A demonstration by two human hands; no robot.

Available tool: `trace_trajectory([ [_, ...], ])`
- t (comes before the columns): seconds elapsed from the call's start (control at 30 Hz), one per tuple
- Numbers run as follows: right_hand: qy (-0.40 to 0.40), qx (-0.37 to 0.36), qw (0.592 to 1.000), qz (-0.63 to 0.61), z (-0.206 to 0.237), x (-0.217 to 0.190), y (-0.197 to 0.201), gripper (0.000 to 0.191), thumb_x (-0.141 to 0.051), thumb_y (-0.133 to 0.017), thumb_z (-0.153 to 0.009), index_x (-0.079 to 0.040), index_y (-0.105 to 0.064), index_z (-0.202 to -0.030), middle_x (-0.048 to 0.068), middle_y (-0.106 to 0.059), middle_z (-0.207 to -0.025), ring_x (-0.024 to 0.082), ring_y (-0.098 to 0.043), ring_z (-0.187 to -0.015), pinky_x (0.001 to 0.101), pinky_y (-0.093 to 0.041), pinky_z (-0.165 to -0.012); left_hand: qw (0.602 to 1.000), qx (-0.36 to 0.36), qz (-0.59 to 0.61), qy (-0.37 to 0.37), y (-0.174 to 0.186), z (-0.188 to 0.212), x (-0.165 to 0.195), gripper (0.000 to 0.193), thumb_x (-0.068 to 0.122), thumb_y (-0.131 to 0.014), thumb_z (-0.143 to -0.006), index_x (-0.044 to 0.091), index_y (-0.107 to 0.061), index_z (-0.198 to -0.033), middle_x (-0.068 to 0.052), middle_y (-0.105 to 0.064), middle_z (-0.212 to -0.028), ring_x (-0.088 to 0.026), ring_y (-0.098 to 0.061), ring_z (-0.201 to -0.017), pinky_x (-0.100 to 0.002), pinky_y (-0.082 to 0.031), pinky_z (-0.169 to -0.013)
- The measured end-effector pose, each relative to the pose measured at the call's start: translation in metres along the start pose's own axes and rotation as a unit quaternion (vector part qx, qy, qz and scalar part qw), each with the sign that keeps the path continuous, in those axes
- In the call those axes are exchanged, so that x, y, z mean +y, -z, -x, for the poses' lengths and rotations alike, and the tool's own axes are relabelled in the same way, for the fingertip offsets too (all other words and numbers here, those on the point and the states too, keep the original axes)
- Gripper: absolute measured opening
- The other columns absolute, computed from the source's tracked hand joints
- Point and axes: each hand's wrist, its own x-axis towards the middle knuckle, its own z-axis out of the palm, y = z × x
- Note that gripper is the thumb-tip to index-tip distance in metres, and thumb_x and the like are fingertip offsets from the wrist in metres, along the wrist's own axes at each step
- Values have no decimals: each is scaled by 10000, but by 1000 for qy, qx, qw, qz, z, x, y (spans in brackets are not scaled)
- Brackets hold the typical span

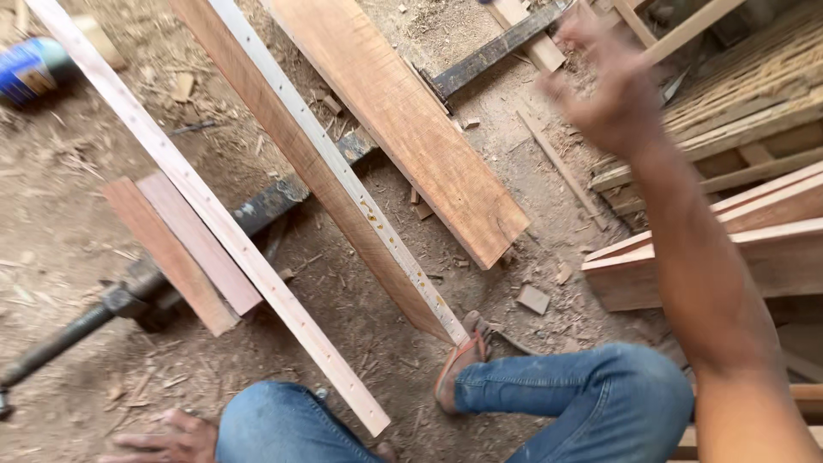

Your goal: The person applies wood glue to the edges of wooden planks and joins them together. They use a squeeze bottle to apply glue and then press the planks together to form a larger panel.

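My right hand (pixel 610 90) is raised at the upper right, blurred, fingers loose and nothing in it. It hovers over the sawdust-covered ground, between a wide reddish plank (pixel 403 120) and a stack of timber (pixel 754 120). My left hand (pixel 163 441) lies flat on the ground at the bottom left, fingers spread, beside my left knee (pixel 283 424). A long pale strip (pixel 206 214) with a row of small holes slants from the top left down to that knee. A darker plank with a pale drilled edge (pixel 330 176) runs beside it and ends near my sandalled foot (pixel 463 364).
Two short boards (pixel 184 249) lie under the pale strip. A long black metal bar (pixel 279 195) crosses beneath the planks, and another dark bar (pixel 493 51) lies at the top. A blue can (pixel 30 69) sits at the top left. Small wood offcuts (pixel 533 298) litter the ground.
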Motion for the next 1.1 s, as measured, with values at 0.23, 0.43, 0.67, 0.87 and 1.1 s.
trace_trajectory([
  [0.23,-53,-433,891,-127,141,-93,-80,620,-503,-711,-869,-185,-584,-1386,157,-662,-1284,324,-642,-1133,452,-519,-953,993,-107,-21,-53,-24,-44,-18,976,542,-575,-1041,-84,-136,-1647,-391,-234,-1624,-538,-366,-1494,-606,-364,-1203],
  [0.43,-93,-309,942,-95,129,-93,-85,434,-405,-673,-921,-76,-684,-1203,144,-738,-1042,275,-696,-953,414,-567,-814,988,-156,-6,-20,-75,-53,-42,1297,732,-627,-889,-121,8,-1632,-438,-131,-1632,-586,-257,-1496,-655,-299,-1194],
  [0.67,27,-162,960,-226,56,-198,-57,199,-270,-704,-924,-78,-736,-881,63,-761,-801,192,-730,-686,334,-566,-628,917,-394,32,61,-47,-54,-32,1456,742,-709,-739,-31,173,-1602,-415,151,-1606,-600,39,-1520,-725,-77,-1172],
  [0.87,246,-188,910,-277,-83,-322,-93,184,-225,-587,-1028,-52,-625,-1076,130,-728,-868,292,-721,-788,381,-550,-669,857,-493,75,133,-31,-55,-39,1646,694,-850,-567,70,301,-1564,-396,367,-1536,-601,245,-1459,-797,77,-1094],
  [1.1,297,-285,909,-71,-292,-487,-325,224,-280,-572,-1033,-70,-593,-1106,152,-699,-824,359,-674,-711,522,-525,-634,859,-476,109,153,-47,-41,-46,1709,704,-856,-451,144,338,-1538,-371,483,-1489,-611,401,-1373,-827,182,-1025],
])
